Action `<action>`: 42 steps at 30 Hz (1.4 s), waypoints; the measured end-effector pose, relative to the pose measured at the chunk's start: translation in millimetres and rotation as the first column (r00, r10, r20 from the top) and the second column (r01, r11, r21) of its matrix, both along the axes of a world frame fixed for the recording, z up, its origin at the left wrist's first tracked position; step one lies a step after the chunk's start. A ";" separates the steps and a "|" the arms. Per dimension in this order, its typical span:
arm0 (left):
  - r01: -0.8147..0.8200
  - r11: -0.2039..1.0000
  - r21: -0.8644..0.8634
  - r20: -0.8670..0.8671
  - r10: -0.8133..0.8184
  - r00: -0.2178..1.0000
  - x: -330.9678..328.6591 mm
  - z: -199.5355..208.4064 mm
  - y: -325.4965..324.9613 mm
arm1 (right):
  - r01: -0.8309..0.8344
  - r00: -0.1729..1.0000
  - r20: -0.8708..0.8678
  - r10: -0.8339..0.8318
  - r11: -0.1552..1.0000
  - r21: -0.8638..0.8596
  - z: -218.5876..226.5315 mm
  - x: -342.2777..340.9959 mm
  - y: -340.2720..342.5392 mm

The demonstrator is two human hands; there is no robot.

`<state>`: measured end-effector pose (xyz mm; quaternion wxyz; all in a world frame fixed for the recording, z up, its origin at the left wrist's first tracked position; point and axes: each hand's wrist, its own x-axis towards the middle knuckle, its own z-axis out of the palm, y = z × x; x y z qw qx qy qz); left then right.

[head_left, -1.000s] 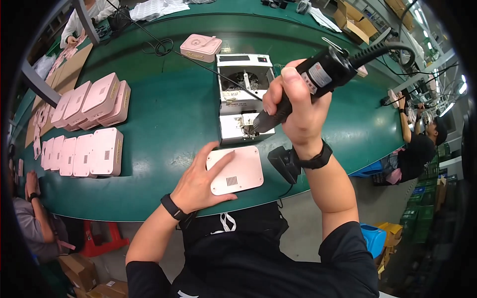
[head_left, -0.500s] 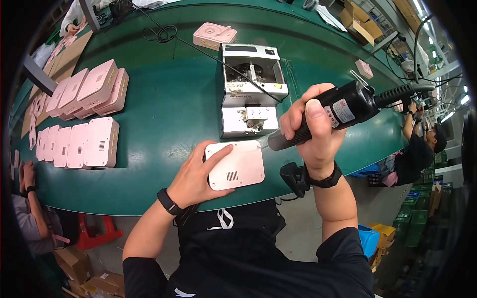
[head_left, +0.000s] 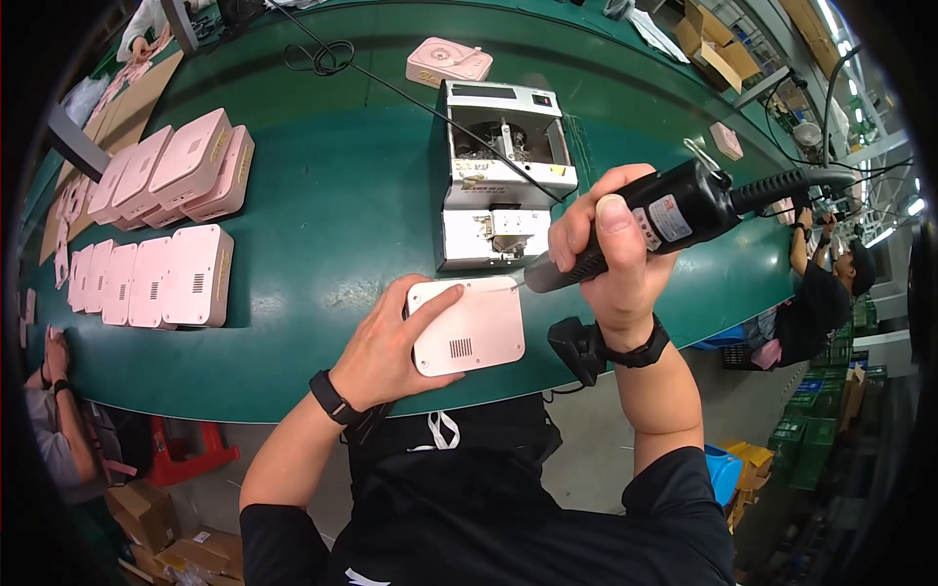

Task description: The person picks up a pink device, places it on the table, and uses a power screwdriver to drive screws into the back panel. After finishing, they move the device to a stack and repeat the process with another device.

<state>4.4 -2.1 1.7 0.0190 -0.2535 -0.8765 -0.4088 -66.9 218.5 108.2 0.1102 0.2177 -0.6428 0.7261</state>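
Observation:
A pale pink plastic housing [head_left: 479, 327] lies flat on the green table, its slotted, screw-holed face up. My left hand [head_left: 386, 337] grips its left side, thumb across the top face and fingers along the near edge. In my right hand [head_left: 620, 244] is a black electric screwdriver [head_left: 684, 205], tilted with its nose toward the housing. The thin bit reaches the housing's far right corner; whether it sits in a screw there is too small to tell. Just beyond stands a screw feeder [head_left: 503, 176] with loose screws in its tray.
Several pink housings [head_left: 195, 278] stand in a row at left, with a stack of others [head_left: 191, 161] behind. Another pink housing [head_left: 449, 61] lies past the feeder. A black cable [head_left: 410, 109] crosses over the feeder. Co-workers sit at both sides; a cardboard box [head_left: 718, 44] stands far right.
The view has shifted slightly. The screwdriver's nose has come a little closer to the housing's far right corner. Both hands keep their grips.

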 end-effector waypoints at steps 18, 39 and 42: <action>0.021 0.999 0.039 -0.007 -0.020 1.000 -1.0 -7.3 -2.3 | 0.000 0.999 0.050 0.001 1.000 -0.006 -13.7 1.5 4.6; 0.059 0.998 0.023 -0.010 -0.059 0.998 -12.3 -5.9 18.1 | 0.005 1.000 0.021 -0.002 0.992 -0.129 8.5 -1.7 -5.2; 0.047 0.999 0.018 0.005 -0.047 0.999 -12.1 -5.7 19.1 | 0.005 1.000 -0.027 -0.010 0.983 -0.182 16.4 -3.8 -6.4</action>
